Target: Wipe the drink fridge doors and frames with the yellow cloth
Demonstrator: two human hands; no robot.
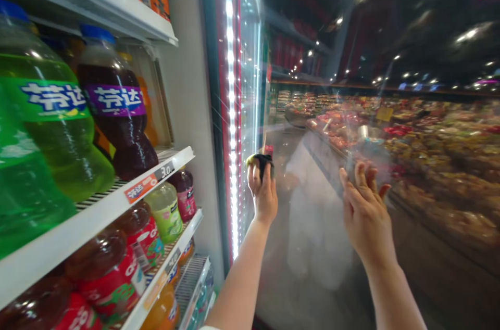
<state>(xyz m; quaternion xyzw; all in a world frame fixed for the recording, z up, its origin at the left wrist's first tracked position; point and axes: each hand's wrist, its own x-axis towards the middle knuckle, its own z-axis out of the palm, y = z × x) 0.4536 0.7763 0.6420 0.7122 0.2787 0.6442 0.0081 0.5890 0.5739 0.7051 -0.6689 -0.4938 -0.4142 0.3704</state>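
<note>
Cloth [267, 164] — dark, in left hand [265, 197]

Left hand [264, 190] curled, right hand [366, 208] spread.

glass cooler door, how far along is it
The glass door already looks open beside stocked shelves. The left hand holds a dark, cloth-like item up near the glass, the right hand raised there too. Hazy patches show, perhaps smears or reflections, so I cannot tell how much is left.
</note>
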